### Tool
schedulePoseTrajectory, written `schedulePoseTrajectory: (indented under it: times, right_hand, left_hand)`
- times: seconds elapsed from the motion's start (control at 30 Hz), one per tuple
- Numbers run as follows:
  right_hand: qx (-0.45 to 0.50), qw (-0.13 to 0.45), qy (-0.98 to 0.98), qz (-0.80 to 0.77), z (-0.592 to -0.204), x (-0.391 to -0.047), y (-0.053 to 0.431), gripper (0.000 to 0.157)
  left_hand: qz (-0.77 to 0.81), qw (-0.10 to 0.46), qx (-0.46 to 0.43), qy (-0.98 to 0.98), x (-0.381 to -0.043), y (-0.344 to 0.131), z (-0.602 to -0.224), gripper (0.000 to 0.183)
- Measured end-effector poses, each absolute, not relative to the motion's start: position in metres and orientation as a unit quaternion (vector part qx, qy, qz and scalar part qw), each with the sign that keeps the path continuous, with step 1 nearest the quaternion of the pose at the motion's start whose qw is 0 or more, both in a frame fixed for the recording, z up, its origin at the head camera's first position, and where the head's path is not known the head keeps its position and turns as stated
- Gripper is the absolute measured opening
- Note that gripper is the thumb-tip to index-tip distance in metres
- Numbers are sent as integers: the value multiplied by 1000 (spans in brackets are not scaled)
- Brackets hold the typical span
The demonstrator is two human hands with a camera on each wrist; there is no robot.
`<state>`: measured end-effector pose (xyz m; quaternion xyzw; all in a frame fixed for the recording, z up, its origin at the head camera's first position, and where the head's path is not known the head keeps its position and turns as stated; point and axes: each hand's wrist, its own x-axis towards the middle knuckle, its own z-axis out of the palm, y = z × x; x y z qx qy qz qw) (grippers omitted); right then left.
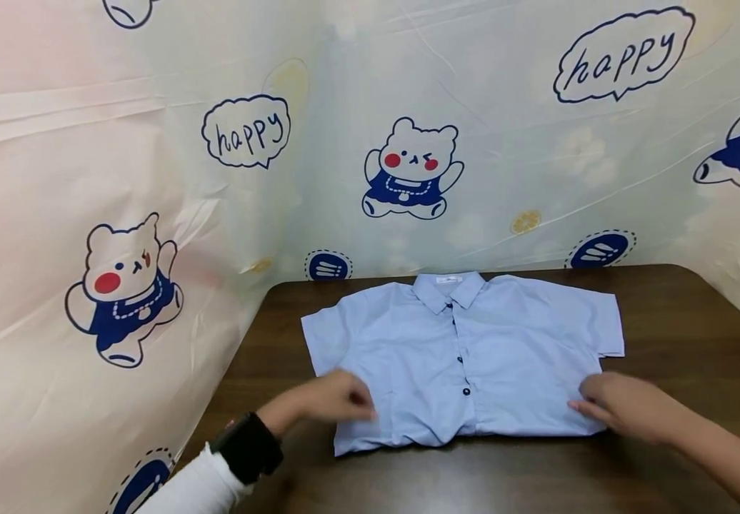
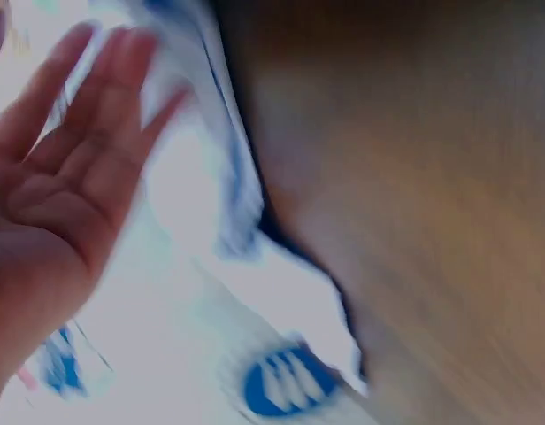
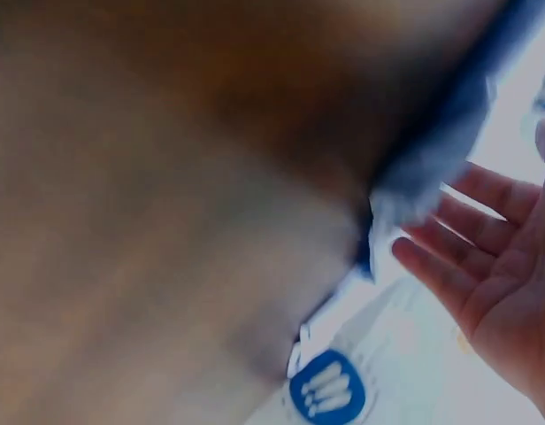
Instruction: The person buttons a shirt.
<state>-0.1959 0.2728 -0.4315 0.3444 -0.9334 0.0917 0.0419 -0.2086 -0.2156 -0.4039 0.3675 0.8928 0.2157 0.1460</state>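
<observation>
Pale-blue shirt lying on the desk.
I see the left hand and right hand flanking its lower half, fingers loosely extended, gripping nothing.

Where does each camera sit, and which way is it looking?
Head: on the person's head, looking forward and down at the blue shirt on the table; the left hand, right hand and both forearms show.
Left wrist: on that wrist, looking past the left palm at the blurry shirt edge and table.
Right wrist: on the other wrist, looking past the right palm at the same kinds of things.
Shared: both wrist views show the printed cloth too.
</observation>
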Motion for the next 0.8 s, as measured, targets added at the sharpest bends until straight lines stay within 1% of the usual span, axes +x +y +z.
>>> schedulePoseTrajectory:
  times: [0.03, 0.07, 0.1, 0.17, 0.23, 0.3, 0.4, 0.47, 0.53, 0.63, 0.8]
  right_hand:
    - [329, 44, -938, 101, -427, -203, 274, 20]
    - [309, 39, -944, 109, -423, -211, 275, 22]
    - [287, 36, -951, 112, -420, -220, 276, 30]
    - [243, 12, -962, 121, -415, -237, 278, 54]
    - [209, -27, -969, 133, -416, -253, 277, 74]
    - [183, -72, -969, 148, -421, -266, 275, 84]
    - [148, -140, -966, 157, -431, -279, 273, 89]
    - [119, -177, -966, 148, -437, -283, 272, 93]
    - [95, -203, -966, 129, -442, -286, 271, 99]
    - [77, -215, -968, 106, -445, -287, 269, 105]
    - [76, -211, -971, 86, -441, -285, 265, 105]
  left_hand:
    - [238, 131, 344, 899, -220, -221, -402, 17]
    - [249, 110, 314, 910, -232, -226, -400, 20]
    - [251, 91, 276, 923, -244, -230, -399, 27]
    - [242, 76, 210, 944, -266, -235, -401, 46]
    - [226, 98, 168, 954, -283, -236, -407, 67]
    - [211, 134, 149, 957, -296, -233, -416, 81]
    - [190, 179, 126, 957, -305, -226, -428, 92]
    - [171, 192, 103, 961, -306, -222, -432, 95]
    - [143, 199, 77, 966, -303, -220, -436, 99]
    - [107, 201, 50, 972, -298, -218, -437, 106]
    - [73, 199, 26, 977, -293, -218, -433, 115]
